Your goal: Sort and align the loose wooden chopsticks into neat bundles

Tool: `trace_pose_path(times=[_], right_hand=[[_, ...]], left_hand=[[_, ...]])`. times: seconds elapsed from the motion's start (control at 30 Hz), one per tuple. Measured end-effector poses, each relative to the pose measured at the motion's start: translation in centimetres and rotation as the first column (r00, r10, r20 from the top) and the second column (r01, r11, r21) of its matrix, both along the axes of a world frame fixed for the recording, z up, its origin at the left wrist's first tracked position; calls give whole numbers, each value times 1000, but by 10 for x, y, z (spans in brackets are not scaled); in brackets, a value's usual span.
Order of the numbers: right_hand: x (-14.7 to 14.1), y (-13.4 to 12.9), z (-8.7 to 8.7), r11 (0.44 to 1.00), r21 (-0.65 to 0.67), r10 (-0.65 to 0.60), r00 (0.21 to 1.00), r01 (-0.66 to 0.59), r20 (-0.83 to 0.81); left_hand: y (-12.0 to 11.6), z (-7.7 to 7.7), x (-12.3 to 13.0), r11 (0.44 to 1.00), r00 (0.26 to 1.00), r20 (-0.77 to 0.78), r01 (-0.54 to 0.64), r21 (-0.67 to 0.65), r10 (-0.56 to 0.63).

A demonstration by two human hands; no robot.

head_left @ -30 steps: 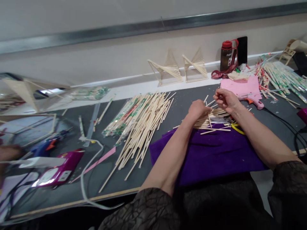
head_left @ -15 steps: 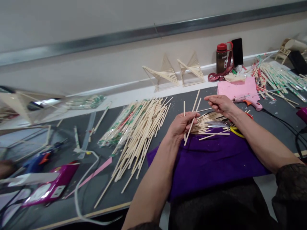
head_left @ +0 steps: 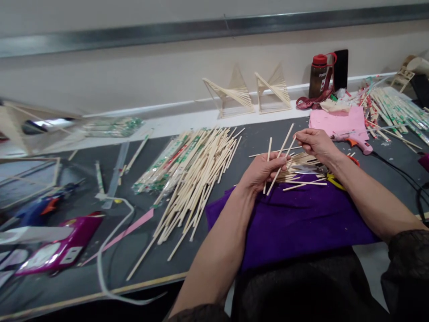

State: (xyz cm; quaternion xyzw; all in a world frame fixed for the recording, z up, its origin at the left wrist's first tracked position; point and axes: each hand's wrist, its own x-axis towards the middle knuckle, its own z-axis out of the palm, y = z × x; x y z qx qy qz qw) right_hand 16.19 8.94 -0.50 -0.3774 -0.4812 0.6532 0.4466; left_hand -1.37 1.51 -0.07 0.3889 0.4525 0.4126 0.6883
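Observation:
My left hand point(head_left: 263, 169) is closed around three wooden chopsticks point(head_left: 272, 180), held slanted and fanned apart above the purple cloth point(head_left: 301, 223). The fingertips of my right hand point(head_left: 313, 142) are pinched at the upper end of one of these. Just behind and below my hands lies a small pile of chopsticks point(head_left: 303, 159) on the cloth's far edge. Scissors with yellow handles point(head_left: 336, 182) rest on that pile, their blades partly covering it. To the left, a large loose heap of chopsticks point(head_left: 201, 179) spreads over the dark table.
Wrapped chopsticks point(head_left: 164, 163) lie left of the heap. Two stick models point(head_left: 273, 91) stand by the wall. A pink glue gun point(head_left: 360, 144) with its cord, pink paper point(head_left: 335, 121) and a bottle point(head_left: 318, 78) are at right. A white cable point(head_left: 100, 268) and magenta case point(head_left: 67, 243) are at left.
My right hand has come to the end of one chopstick in my left hand; before, it was apart from it. The view has shifted slightly.

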Motion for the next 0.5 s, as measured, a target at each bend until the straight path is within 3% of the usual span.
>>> trace_pose_path(times=[0.17, 0.5], right_hand=[[1, -1, 2, 999, 6, 49, 999, -49, 0], [0, -1, 7, 999, 42, 5, 999, -6, 32]], left_hand=[[1, -3, 0, 1000, 1000, 5, 10, 5, -10], [-1, -3, 5, 999, 997, 71, 43, -8, -42]])
